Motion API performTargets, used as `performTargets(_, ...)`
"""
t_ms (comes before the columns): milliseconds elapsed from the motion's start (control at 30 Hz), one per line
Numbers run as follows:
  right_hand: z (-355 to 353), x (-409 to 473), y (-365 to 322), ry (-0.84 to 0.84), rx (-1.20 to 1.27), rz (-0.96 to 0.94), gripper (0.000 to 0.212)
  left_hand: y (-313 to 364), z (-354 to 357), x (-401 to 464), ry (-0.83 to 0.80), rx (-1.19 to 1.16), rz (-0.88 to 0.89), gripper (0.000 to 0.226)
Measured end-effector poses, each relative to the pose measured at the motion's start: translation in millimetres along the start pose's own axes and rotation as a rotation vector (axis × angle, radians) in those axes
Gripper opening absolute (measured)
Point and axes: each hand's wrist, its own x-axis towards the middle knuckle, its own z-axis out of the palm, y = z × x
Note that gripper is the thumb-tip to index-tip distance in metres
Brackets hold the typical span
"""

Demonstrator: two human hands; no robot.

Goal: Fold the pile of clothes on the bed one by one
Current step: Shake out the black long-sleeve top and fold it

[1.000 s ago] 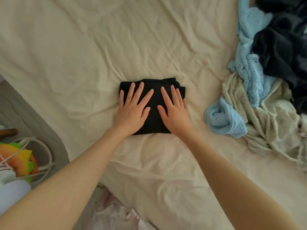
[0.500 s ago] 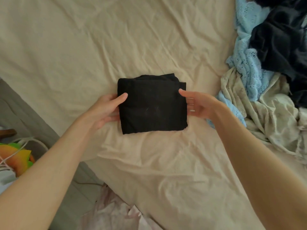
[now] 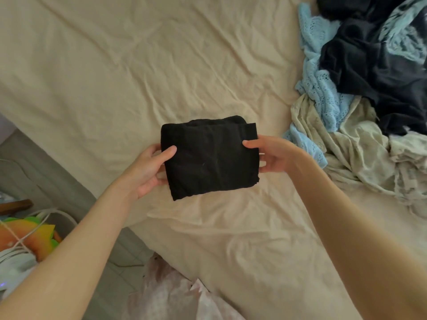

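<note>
A folded black garment [image 3: 209, 155] is held just above the cream bed sheet [image 3: 143, 72] near the middle of the view. My left hand [image 3: 147, 172] grips its left edge, thumb on top and fingers underneath. My right hand [image 3: 270, 154] grips its right edge the same way. A pile of unfolded clothes lies at the right: a light blue knit piece [image 3: 321, 88], dark navy clothes [image 3: 374, 65] and a pale cream garment [image 3: 353, 155].
The bed's near-left edge runs diagonally, with grey floor [image 3: 41, 172] beyond it. A colourful orange and green object [image 3: 30, 236] with white cords sits at the lower left. Crumpled pinkish-white plastic [image 3: 175, 294] lies on the floor at the bottom.
My hands went from pressing flat on top of the black garment to gripping its left and right edges. The garment now sits lifted slightly off the sheet.
</note>
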Motion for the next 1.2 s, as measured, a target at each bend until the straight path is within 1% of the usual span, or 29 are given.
performTargets(167,19,-50,45,0.006,0.099,-0.006,0.037,-11,-3,-45,0.028,0.057,0.012,0.037)
performTargets(300,32,-95,91,0.029,0.223,-0.009,0.021,-23,-1,-85,-0.010,0.108,-0.014,0.042)
performTargets(500,44,-156,168,0.106,0.407,-0.050,0.024,-48,10,-130,-0.108,0.227,-0.049,0.043)
performTargets(667,53,-211,247,0.211,0.599,-0.094,0.023,-73,32,-162,-0.218,0.369,-0.094,0.035)
performTargets(800,48,-256,308,0.289,0.741,-0.113,0.027,-93,70,-191,-0.337,0.517,-0.124,0.034)
performTargets(1000,26,-321,391,0.399,0.903,-0.187,0.026,-126,145,-240,-0.515,0.703,-0.078,0.024)
performTargets(1067,18,-340,419,0.424,0.950,-0.210,0.025,-142,167,-258,-0.544,0.741,-0.064,0.020)
performTargets(1200,-3,-373,481,0.436,0.994,-0.237,0.023,-187,208,-291,-0.570,0.795,-0.081,0.026)
